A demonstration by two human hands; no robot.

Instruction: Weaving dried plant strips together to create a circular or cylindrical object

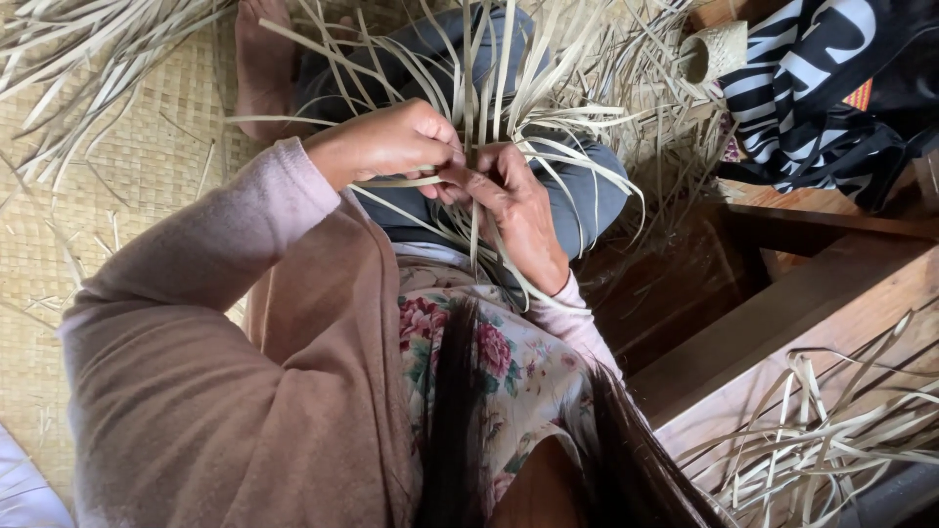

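Both hands' fingers pinched shut on pale strips (509, 108): left hand (391, 142), right hand (518, 210); wood bench edge (782, 313) close at right.

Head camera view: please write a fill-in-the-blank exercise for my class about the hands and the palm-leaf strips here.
1. Both hands pinch thin pale strips of dried ____.
2. The left hand comes out of a sleeve coloured ____.
3. The right hand works above the person's ____, clad in grey trousers.
4. The floor is covered by a woven ____.

Missing words: leaf; pink; lap; mat
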